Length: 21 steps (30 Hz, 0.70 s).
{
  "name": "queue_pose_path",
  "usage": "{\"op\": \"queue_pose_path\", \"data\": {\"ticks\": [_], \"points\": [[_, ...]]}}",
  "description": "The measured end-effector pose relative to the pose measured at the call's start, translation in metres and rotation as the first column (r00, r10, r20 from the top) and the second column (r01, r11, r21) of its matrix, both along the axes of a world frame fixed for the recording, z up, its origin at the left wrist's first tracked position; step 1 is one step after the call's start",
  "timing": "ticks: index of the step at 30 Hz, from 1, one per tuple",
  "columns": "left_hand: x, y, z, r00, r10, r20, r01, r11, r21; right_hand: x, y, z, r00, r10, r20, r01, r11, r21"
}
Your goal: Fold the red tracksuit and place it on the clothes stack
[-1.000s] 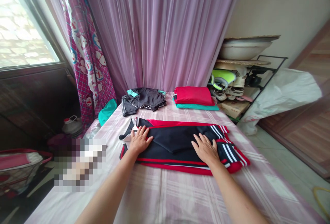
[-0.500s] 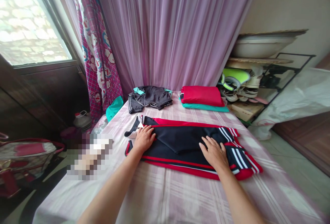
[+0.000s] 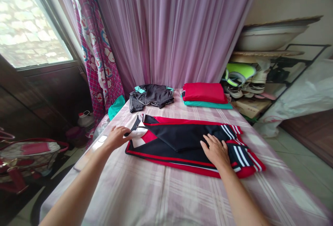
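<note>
my l hand pinching white corner of black-red track jacket, which lies mid-frame on pink plaid bedsheet; r hand open, pressed flat on jacket's right side.

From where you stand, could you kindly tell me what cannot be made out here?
The black and red garment beneath the right hand: head view, hand covers it.
Its white-edged corner at the left hand's fingers: head view, fingers cover its edge.
The pale item by the bed's edge: head view, too blurred to name.
The footwear on the rack: head view, too small to count.
</note>
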State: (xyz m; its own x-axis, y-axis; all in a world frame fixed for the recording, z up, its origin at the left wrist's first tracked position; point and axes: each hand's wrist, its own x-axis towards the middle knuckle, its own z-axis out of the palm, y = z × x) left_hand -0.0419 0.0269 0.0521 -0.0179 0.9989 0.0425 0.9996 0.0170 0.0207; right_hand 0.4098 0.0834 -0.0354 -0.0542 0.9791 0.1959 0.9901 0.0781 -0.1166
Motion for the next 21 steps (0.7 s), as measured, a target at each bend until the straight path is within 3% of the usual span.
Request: {"op": "queue_pose_path", "data": {"ticks": [2, 5, 11, 16, 21], "points": [[-0.002, 0.004, 0.003, 1.000, 0.003, 0.023, -0.002, 0.999, -0.041, 0.000, -0.001, 0.000, 1.000, 0.003, -0.010, -0.003, 1.000, 0.007], [0.002, 0.012, 0.004, 0.991, 0.132, 0.024, -0.130, 0.990, -0.059, 0.000, -0.001, 0.000, 1.000, 0.005, -0.023, -0.005, 1.000, 0.018], [0.013, 0.029, -0.008, 0.962, 0.265, -0.060, -0.268, 0.962, -0.047, 0.001, 0.000, -0.003, 0.999, 0.011, -0.043, -0.009, 0.999, 0.051], [0.013, 0.033, -0.019, 0.956, 0.285, -0.067, -0.286, 0.958, -0.020, 0.002, 0.001, -0.005, 0.999, 0.014, -0.050, -0.011, 0.997, 0.071], [0.010, 0.029, -0.018, 0.985, 0.172, -0.007, -0.171, 0.984, 0.056, 0.002, 0.000, -0.004, 0.999, 0.011, -0.051, -0.008, 0.998, 0.061]]}}
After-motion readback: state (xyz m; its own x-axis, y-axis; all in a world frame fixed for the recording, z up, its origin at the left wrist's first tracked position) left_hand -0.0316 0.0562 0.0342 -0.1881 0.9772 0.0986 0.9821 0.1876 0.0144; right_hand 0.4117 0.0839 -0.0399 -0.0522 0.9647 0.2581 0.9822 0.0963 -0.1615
